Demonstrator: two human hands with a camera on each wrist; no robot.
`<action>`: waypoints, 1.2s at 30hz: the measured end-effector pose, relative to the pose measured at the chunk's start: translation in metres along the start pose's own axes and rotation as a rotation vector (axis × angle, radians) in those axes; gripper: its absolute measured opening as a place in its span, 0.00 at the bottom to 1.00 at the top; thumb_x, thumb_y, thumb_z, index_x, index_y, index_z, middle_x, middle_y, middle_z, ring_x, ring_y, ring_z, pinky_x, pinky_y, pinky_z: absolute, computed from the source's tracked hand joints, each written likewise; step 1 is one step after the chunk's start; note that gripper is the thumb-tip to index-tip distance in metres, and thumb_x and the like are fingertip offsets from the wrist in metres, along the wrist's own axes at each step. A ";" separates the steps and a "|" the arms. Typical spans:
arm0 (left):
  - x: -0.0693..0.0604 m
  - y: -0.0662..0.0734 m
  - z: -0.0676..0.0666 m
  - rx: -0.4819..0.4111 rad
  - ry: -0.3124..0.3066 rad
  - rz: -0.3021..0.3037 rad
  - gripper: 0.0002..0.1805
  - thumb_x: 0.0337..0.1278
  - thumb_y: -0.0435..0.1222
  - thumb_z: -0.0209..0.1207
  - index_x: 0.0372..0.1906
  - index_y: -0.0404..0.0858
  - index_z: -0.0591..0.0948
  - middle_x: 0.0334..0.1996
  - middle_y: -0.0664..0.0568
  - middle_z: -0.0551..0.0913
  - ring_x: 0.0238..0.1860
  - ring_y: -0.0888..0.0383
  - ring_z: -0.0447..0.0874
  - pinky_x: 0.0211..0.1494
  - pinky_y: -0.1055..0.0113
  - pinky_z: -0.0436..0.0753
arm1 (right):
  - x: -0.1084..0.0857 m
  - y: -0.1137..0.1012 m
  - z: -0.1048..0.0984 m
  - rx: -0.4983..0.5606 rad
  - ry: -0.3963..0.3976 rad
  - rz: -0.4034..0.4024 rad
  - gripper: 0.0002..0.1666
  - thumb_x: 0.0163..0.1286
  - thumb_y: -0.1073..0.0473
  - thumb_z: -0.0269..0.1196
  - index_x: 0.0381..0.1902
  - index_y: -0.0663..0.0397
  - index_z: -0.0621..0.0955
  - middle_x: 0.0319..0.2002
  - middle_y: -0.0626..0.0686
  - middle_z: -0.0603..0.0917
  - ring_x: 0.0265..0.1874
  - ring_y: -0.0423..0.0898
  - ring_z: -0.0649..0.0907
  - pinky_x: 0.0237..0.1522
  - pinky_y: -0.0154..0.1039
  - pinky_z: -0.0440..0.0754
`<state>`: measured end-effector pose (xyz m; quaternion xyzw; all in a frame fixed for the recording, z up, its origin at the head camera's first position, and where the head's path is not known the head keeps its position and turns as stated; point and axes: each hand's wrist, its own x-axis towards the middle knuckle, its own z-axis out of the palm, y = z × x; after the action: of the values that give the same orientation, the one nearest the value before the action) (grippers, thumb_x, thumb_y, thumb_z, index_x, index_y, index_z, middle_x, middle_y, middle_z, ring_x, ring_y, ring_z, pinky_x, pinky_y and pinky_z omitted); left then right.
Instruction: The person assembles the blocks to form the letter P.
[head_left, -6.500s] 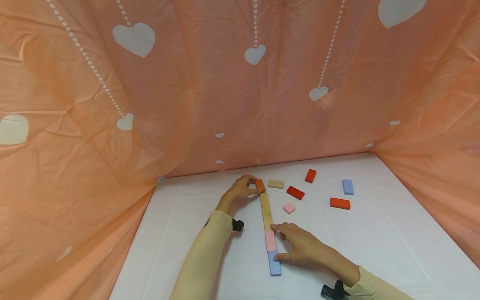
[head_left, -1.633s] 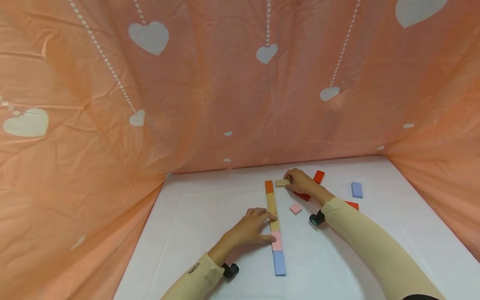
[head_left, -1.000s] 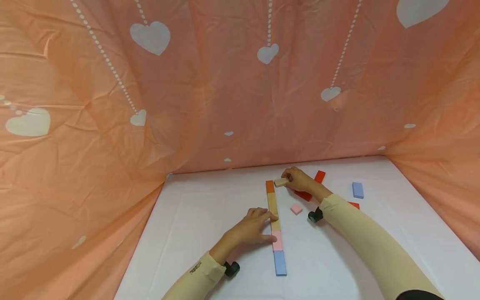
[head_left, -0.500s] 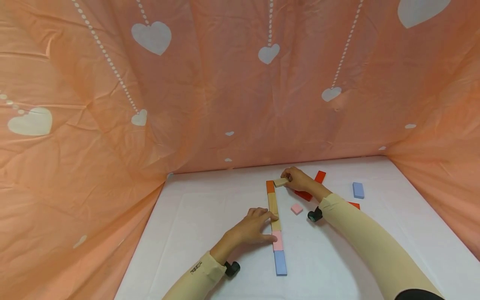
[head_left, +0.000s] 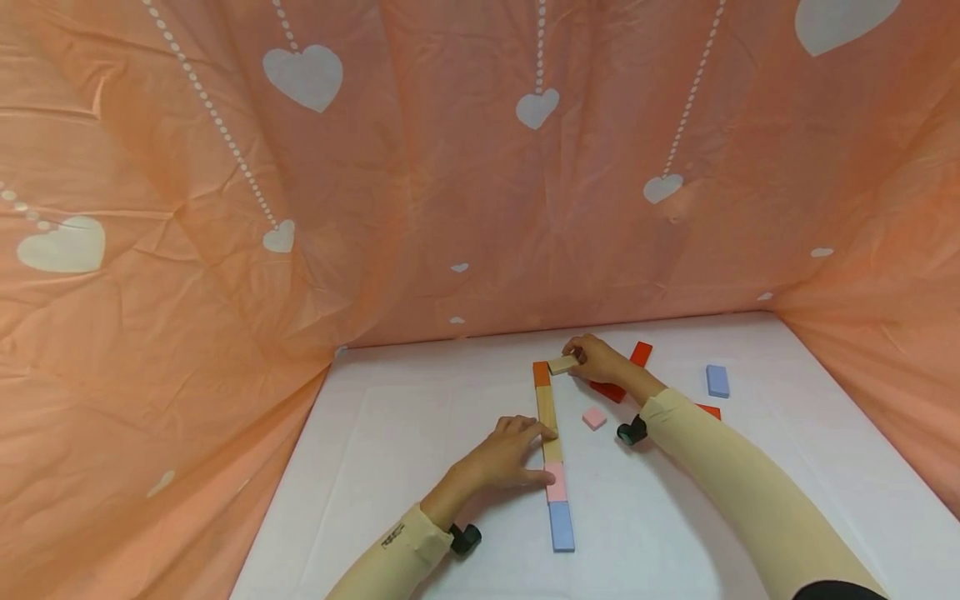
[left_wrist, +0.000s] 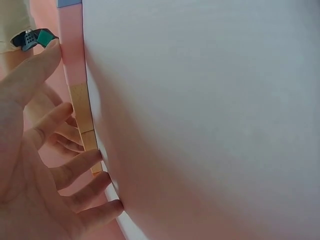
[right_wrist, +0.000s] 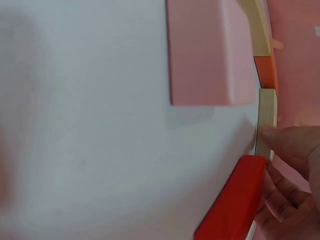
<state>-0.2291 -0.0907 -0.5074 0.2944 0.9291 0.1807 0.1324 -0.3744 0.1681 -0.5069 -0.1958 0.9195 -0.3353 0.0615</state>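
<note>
Steady work at the far end of the line! The right hand (head_left: 600, 362) pinched a pale block (head_left: 562, 364), thumb on one face and curled fingers behind it, partly hidden. That pale block sat at nine o'clock from the hand, slightly askew, its end right up by the orange block (head_left: 541, 373); whether the two actually touched was hard to call.

And what a line: orange at twelve o'clock, then the long tan block (head_left: 546, 407), the short tan block (head_left: 552, 452), the flat pink block (head_left: 558, 492), and the near blue block (head_left: 562, 527) down at six, all end to end on the white table (head_left: 375, 417).

Over at nine o'clock from the line, the left hand (head_left: 495, 458) had its fingers spread and loosely stretched, gripping nothing: thumb resting on the flat pink block, index finger on the tan wood above.

Around the right hand, the loose pieces: the small pink block (head_left: 594, 418) at six o'clock, one red block (head_left: 609, 392) at five, partly covered, another red block (head_left: 641, 353) near three, the far blue block (head_left: 717, 381) farther out at three, and a third red block (head_left: 708, 410) at four, half hidden by the sleeve (head_left: 727, 458).
</note>
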 end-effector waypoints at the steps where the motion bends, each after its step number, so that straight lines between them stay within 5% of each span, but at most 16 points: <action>1: 0.000 0.000 0.000 -0.001 0.002 0.001 0.37 0.63 0.57 0.73 0.73 0.56 0.74 0.77 0.46 0.70 0.77 0.44 0.64 0.75 0.44 0.73 | -0.001 0.001 0.000 0.005 0.003 0.002 0.19 0.71 0.66 0.72 0.58 0.66 0.82 0.51 0.64 0.81 0.47 0.57 0.81 0.57 0.53 0.85; 13: 0.001 -0.003 0.002 0.104 0.004 -0.011 0.54 0.62 0.66 0.69 0.85 0.49 0.61 0.77 0.50 0.70 0.76 0.47 0.67 0.77 0.49 0.72 | -0.022 0.014 -0.003 0.000 0.126 -0.062 0.15 0.73 0.65 0.70 0.54 0.65 0.84 0.47 0.62 0.82 0.49 0.60 0.80 0.57 0.58 0.84; 28: 0.003 0.001 -0.003 0.125 -0.008 -0.007 0.53 0.61 0.64 0.71 0.84 0.46 0.63 0.76 0.49 0.69 0.75 0.46 0.67 0.77 0.50 0.71 | -0.066 0.018 -0.017 0.044 0.135 -0.009 0.17 0.72 0.62 0.70 0.54 0.66 0.84 0.44 0.60 0.83 0.43 0.55 0.80 0.44 0.44 0.83; 36: 0.003 0.000 -0.003 0.132 -0.016 -0.010 0.53 0.62 0.63 0.70 0.84 0.45 0.63 0.76 0.48 0.69 0.75 0.47 0.67 0.77 0.51 0.71 | -0.085 0.019 -0.020 -0.014 0.129 0.015 0.18 0.71 0.60 0.72 0.53 0.66 0.83 0.42 0.60 0.84 0.40 0.55 0.80 0.45 0.50 0.81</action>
<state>-0.2323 -0.0900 -0.5050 0.2995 0.9393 0.1159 0.1209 -0.3076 0.2274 -0.5048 -0.1672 0.9252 -0.3405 0.0032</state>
